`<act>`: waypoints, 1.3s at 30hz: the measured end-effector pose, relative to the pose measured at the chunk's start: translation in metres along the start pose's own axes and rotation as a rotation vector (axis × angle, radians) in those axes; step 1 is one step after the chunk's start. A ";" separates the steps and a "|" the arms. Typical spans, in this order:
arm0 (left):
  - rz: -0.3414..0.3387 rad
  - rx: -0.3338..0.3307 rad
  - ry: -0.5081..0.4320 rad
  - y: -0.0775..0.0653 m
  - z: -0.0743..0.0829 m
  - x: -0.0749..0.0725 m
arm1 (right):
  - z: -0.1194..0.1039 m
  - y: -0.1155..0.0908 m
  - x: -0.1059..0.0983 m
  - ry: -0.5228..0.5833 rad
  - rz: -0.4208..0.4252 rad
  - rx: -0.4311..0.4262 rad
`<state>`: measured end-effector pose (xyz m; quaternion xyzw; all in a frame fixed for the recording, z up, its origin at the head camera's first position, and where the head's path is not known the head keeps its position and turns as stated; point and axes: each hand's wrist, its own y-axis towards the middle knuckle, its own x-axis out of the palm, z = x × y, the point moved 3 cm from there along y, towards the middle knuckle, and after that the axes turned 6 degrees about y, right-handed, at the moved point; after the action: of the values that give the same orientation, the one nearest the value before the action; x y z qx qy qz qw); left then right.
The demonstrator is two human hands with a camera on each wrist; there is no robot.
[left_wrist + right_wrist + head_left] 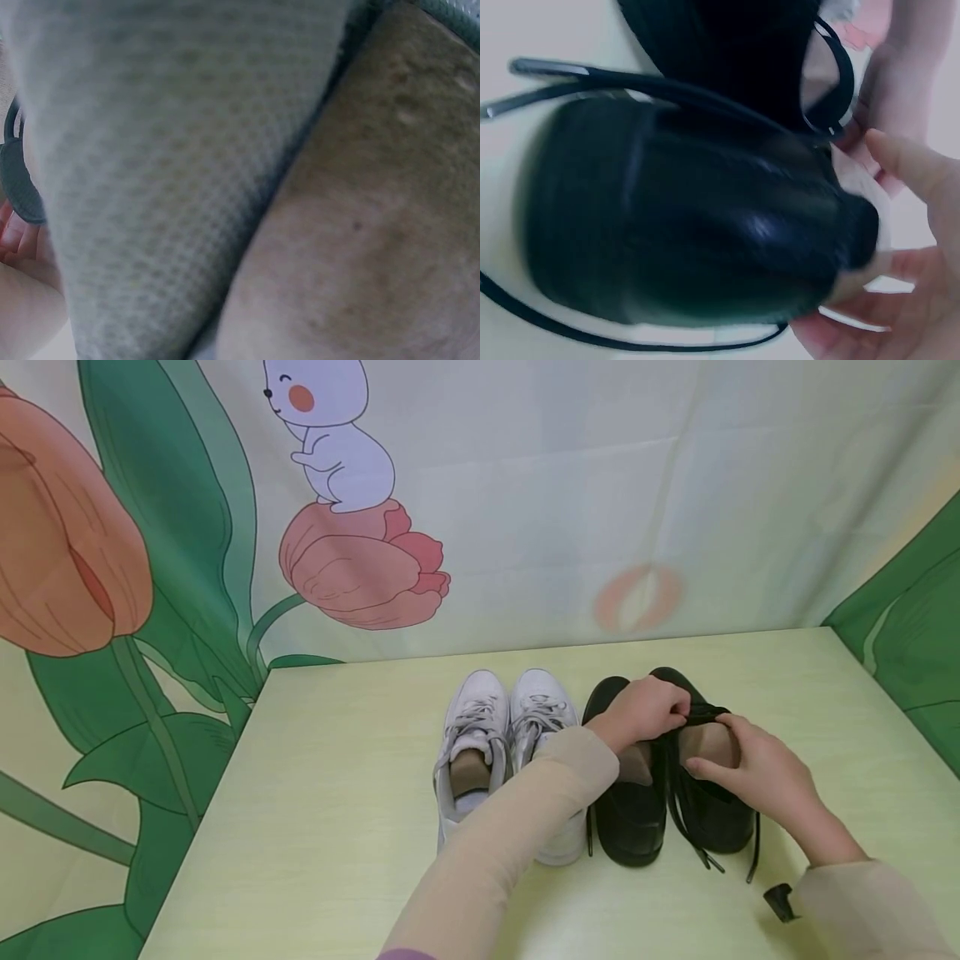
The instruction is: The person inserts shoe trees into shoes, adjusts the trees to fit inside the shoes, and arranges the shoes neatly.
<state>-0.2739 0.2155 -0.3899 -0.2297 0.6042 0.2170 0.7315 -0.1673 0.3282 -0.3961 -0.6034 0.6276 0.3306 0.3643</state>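
Observation:
A pair of black lace-up shoes stands side by side on the table, toes pointing away. My left hand [643, 714] reaches across the left black shoe [632, 827] and pinches the black laces [703, 714] of the right black shoe [723, 827] with curled fingers. On that shoe's right side, my right hand [772, 768] touches its opening, with the thumb spread apart over the brown insole [708, 745]. In the right wrist view the shoe's black heel [705, 210] fills the middle and the right fingers [900, 300] lie along its side. Loose lace ends trail behind the heels.
To the left stand a left white sneaker [468, 727] and a right white sneaker [540, 702], the latter partly behind my left sleeve [517, 827]. A small black piece [782, 902] shows beside my right sleeve [862, 902]. A printed cloth [525, 527] hangs behind the pale table [315, 827].

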 end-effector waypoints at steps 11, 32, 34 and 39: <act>0.001 0.002 0.017 0.001 0.001 0.000 | -0.005 0.000 0.009 -0.087 0.076 0.039; -0.006 0.003 0.035 0.000 0.001 0.000 | -0.010 0.001 0.015 -0.148 0.106 0.019; -0.005 0.000 0.041 0.001 0.001 0.000 | -0.011 0.002 0.015 -0.150 0.108 0.019; -0.004 0.006 0.051 0.002 0.001 0.001 | -0.013 0.003 0.016 -0.153 0.124 0.018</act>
<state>-0.2742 0.2179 -0.3914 -0.2342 0.6230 0.2076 0.7169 -0.1712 0.3092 -0.4034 -0.5330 0.6371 0.3920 0.3955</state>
